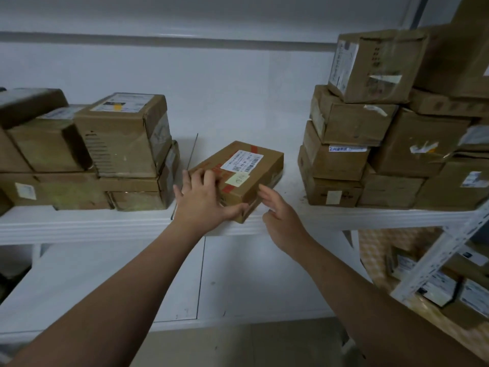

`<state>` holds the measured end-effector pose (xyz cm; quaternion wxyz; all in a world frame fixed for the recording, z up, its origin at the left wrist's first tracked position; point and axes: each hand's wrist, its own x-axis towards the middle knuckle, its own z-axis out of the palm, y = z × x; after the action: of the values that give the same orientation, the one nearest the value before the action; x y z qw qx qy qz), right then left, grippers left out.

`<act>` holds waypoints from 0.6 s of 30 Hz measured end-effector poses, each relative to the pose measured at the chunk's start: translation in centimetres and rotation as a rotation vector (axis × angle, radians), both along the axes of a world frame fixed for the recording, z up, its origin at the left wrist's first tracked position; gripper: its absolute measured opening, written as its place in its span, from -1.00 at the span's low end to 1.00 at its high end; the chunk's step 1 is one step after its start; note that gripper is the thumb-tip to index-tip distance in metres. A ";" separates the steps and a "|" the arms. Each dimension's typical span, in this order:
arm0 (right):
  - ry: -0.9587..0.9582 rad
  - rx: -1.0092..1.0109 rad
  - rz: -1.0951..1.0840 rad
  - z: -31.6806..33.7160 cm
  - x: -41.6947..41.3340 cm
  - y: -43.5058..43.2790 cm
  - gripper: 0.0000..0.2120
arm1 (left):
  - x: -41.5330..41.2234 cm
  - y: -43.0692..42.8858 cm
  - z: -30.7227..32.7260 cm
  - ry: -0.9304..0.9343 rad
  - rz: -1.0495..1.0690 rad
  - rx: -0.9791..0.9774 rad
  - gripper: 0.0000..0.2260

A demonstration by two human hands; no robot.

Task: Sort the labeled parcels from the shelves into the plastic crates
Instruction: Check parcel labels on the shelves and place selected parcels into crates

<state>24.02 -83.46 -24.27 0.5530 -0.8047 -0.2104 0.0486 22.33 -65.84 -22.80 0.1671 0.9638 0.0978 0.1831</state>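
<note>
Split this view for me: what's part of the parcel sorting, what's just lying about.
Job: flat parcel, left hand, right hand, left parcel stack, right parcel stack.
Lying about: thin rod on the shelf, checkered cloth below it.

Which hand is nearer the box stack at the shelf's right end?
Right. The right hand is beside the middle parcel, toward the box stack; the left hand grips the parcel's opposite corner.

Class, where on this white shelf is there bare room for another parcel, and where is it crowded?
Free: shelf between the flat parcel and the right stack, and behind that parcel. Narrow gap beside the left stack. Crowded: both ends.
</note>
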 end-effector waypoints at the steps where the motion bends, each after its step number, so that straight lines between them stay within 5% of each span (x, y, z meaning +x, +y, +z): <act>1: -0.010 -0.004 -0.049 0.2 0.3 -0.2 -0.42 | 0.0 -0.1 0.1 0.005 -0.007 0.020 -0.15; 8: -0.062 -0.023 -0.253 1.8 2.3 0.1 -0.55 | -2.2 1.4 0.0 -0.004 -0.079 0.195 -0.16; 13: 0.337 0.129 -0.198 1.8 0.1 2.2 -0.36 | -3.0 3.0 0.1 -0.052 -0.137 0.068 -0.19; 16: 0.541 0.222 -0.180 1.2 -1.4 3.5 -0.24 | -2.4 3.7 0.5 -0.107 -0.231 -0.190 -0.45; 18: 0.608 0.329 -0.208 0.7 -1.9 4.5 -0.18 | -2.1 3.9 0.6 -0.114 -0.261 -0.138 -0.57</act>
<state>22.10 -78.98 -23.58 0.7144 -0.6709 0.0417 0.1945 20.26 -61.91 -22.15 0.2609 0.9425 -0.0255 0.2073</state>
